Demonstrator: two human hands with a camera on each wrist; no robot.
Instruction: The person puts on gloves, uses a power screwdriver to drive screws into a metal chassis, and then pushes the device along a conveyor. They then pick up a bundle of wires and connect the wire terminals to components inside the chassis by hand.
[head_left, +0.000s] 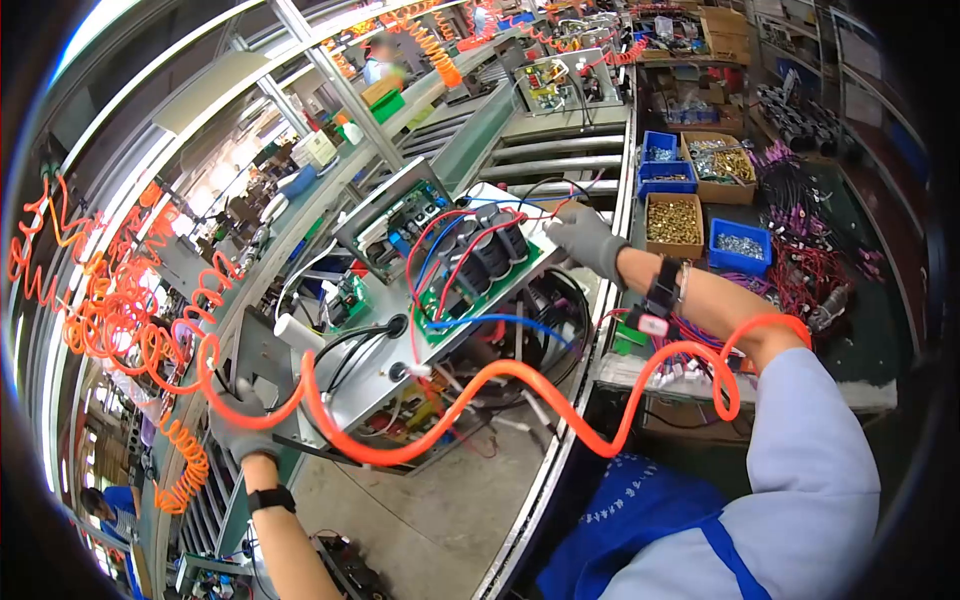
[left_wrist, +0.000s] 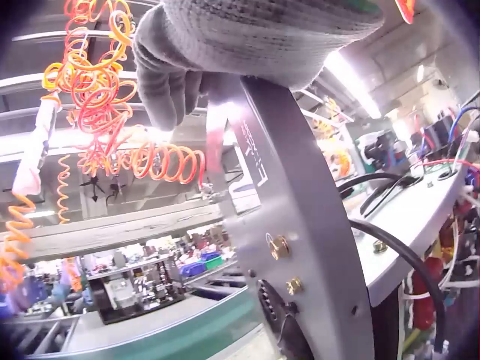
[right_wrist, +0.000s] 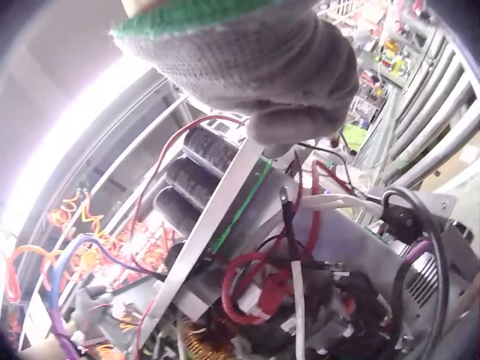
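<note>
A half-built electrical unit, an open metal chassis (head_left: 352,388) with wires and boards, sits between my hands. My left hand (head_left: 245,425), in a grey glove, grips the top edge of its grey end panel (left_wrist: 296,202), with fingers curled over the rim. At the opposite end, my gloved right hand (head_left: 590,242) holds the edge of the metal shelf, and its fingers bend over the corner in the right wrist view. Several black capacitors (head_left: 485,250) stand on a green circuit board (head_left: 440,320) on the shelf. Black cables (left_wrist: 405,255) pass through holes in it.
An orange coiled hose (head_left: 490,375) hangs across the front of the unit. Behind lies the roller conveyor (head_left: 540,165). Blue bins (head_left: 740,245) and cartons (head_left: 673,225) of small hardware stand on the right bench, beside wire bundles (head_left: 800,275). More hose coils (head_left: 100,310) hang at left.
</note>
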